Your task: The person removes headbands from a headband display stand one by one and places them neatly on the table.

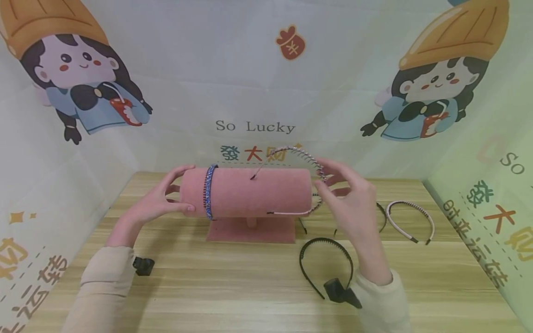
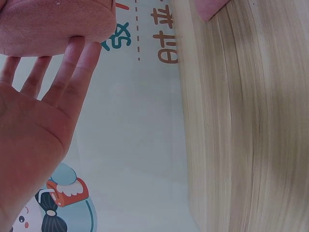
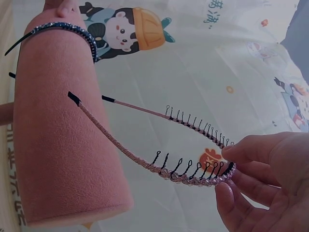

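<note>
Headband (image 3: 193, 180) over table (image 1: 225, 286); walls (image 1: 187, 92) perhaps cloth.

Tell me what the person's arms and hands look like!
The left sleeve and right sleeve are long and cream-coloured. A small black gadget sticks out beside each. The left hand and right hand wear no gloves.

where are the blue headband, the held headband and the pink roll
blue headband (image 1: 209, 192): head view, middle of its glittery band
held headband (image 3: 193, 180): right wrist view, beaded part of its band
pink roll (image 1: 239, 194): head view, middle of its side
</note>
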`<state>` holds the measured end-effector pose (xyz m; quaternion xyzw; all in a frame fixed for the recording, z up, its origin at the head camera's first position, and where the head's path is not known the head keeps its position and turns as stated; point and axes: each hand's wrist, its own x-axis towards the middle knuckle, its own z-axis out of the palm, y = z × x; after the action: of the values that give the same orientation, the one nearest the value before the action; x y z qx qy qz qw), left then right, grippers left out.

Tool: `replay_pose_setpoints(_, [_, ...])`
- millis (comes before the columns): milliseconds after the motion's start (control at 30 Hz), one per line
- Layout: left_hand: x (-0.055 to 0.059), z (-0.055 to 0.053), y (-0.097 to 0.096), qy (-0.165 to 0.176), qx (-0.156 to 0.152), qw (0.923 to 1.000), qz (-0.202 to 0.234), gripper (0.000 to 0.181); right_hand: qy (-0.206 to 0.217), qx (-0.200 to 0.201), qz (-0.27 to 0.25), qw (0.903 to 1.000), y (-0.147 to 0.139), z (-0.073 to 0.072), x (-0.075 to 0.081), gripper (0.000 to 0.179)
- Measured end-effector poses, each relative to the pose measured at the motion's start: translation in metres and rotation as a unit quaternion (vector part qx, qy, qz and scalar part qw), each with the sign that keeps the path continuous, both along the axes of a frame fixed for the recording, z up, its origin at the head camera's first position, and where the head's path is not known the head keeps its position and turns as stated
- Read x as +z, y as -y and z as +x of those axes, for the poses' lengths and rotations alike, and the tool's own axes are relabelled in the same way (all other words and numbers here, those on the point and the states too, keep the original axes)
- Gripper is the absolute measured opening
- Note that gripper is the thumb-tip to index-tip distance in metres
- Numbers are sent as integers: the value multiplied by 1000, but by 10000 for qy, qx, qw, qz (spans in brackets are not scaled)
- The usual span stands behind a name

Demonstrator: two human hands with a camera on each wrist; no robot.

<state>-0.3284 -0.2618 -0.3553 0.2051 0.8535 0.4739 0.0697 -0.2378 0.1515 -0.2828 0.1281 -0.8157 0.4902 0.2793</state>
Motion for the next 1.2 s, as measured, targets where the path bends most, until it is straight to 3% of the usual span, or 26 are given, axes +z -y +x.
replay_pose_setpoints(1200, [0,0,1,-1,-23,10000,17,93,-97,-141,495,9986,-9,2,-6,28])
